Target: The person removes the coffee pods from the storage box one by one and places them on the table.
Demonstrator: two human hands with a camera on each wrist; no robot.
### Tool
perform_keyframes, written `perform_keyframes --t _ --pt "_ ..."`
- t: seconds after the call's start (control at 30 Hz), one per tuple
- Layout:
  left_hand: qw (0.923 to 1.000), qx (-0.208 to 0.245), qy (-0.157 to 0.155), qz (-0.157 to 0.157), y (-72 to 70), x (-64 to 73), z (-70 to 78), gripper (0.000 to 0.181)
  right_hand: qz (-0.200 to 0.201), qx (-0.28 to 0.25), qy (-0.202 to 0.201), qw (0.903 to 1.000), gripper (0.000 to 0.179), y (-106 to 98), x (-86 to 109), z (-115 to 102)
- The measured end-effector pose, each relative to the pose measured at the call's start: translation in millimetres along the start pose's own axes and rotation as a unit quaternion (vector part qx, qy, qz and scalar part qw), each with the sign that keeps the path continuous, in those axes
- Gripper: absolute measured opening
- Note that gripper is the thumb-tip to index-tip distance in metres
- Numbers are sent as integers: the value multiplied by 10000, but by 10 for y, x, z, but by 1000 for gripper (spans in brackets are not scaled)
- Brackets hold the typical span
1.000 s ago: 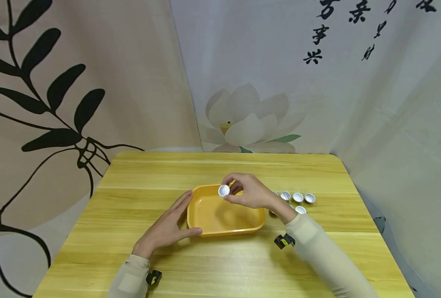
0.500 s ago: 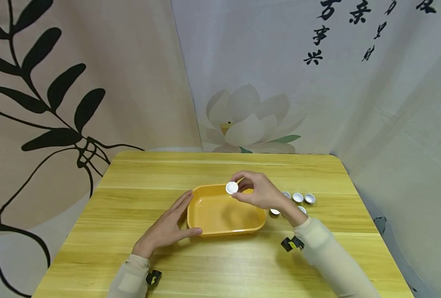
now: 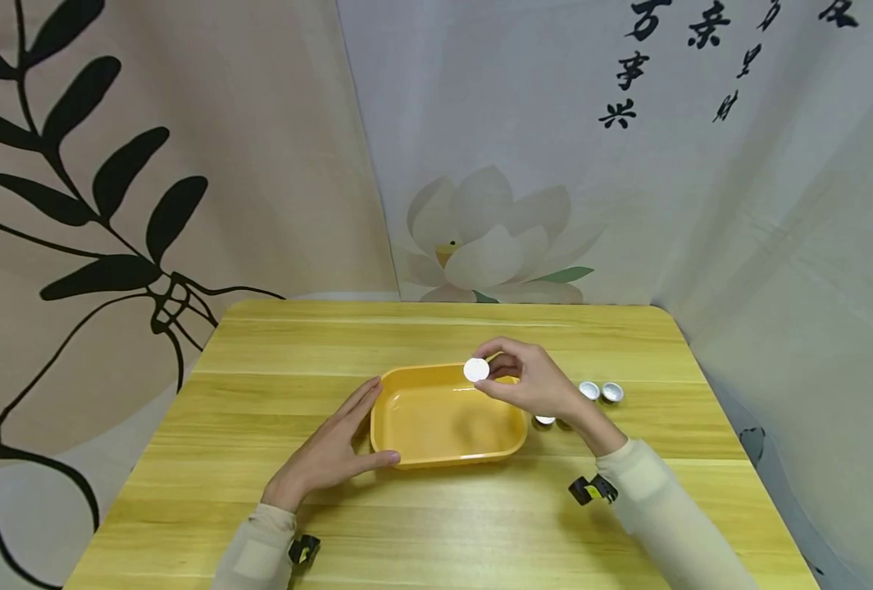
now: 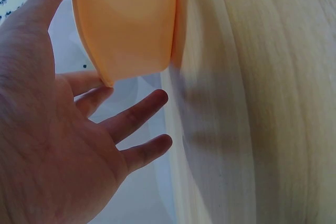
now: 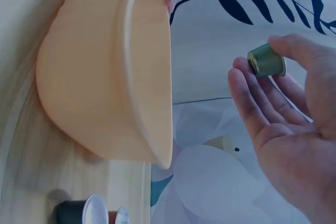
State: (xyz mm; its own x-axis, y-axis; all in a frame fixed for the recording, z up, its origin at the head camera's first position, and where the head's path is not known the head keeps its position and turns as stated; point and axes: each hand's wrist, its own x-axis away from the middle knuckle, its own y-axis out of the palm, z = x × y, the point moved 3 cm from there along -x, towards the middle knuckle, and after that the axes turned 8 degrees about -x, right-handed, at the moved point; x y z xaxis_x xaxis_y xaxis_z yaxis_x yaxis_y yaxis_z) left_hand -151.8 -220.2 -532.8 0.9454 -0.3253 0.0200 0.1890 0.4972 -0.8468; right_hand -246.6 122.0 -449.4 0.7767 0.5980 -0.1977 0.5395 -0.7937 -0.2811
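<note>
My right hand (image 3: 528, 377) pinches a coffee capsule (image 3: 476, 369) between thumb and fingers, above the right part of a yellow plastic tray (image 3: 447, 464). Seen from the right wrist, this capsule (image 5: 268, 60) has a green body and lies sideways near the fingertips. The white lid faces the head camera. At the tray's left end is my left hand (image 3: 333, 447), its fingers mostly straight. The left wrist view shows thumb and some fingertips touching the tray's rim, while two fingers (image 4: 139, 116) stand free of it. No capsule shows inside the tray in the head view.
Several more capsules stand on the wooden table right of the tray, including a silver-topped one (image 3: 612, 392) and a dark one (image 5: 73, 212). My right forearm hides part of that group. A printed curtain (image 3: 525, 147) hangs behind the table (image 3: 318, 336).
My right hand has drifted rightward over the tray with the capsule, whose white lid has turned more squarely to the head camera. The left hand and tray have stayed put.
</note>
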Motion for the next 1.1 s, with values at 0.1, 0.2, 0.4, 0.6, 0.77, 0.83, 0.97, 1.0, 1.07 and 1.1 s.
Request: perform_keyframes --t 0.1,0.2,0.4,0.6,0.77,0.83,0.97,1.0,1.07,1.1 --pt "10000 -20 -8 -6 -3 1 -2 123 76 -20 61 10000 39 -34 51 19" --pt "10000 -46 -2 3 -8 3 1 123 158 -90 102 9998 39 -66 102 33" --pt "10000 -43 -14 -7 -17 12 5 123 271 -206 30 9994 37 -133 199 100" --pt "10000 -41 -21 6 -14 10 1 123 398 -262 153 9988 36 -196 281 184" --pt "10000 -8 -33 -3 -5 14 1 123 456 -249 318 9981 35 -249 332 242" --pt "10000 -1 -40 3 -2 17 3 123 450 -210 318 9983 35 -272 349 258" --pt "10000 41 -35 21 4 19 8 123 452 -140 315 9984 34 -319 397 276" --pt "10000 50 -31 22 6 18 10 123 458 -114 328 9983 34 -331 413 273" --pt "10000 85 -33 17 6 17 13 123 502 -48 351 9981 34 -357 445 270" --pt "10000 88 -32 20 8 15 12 123 532 -23 365 9979 34 -371 461 274"
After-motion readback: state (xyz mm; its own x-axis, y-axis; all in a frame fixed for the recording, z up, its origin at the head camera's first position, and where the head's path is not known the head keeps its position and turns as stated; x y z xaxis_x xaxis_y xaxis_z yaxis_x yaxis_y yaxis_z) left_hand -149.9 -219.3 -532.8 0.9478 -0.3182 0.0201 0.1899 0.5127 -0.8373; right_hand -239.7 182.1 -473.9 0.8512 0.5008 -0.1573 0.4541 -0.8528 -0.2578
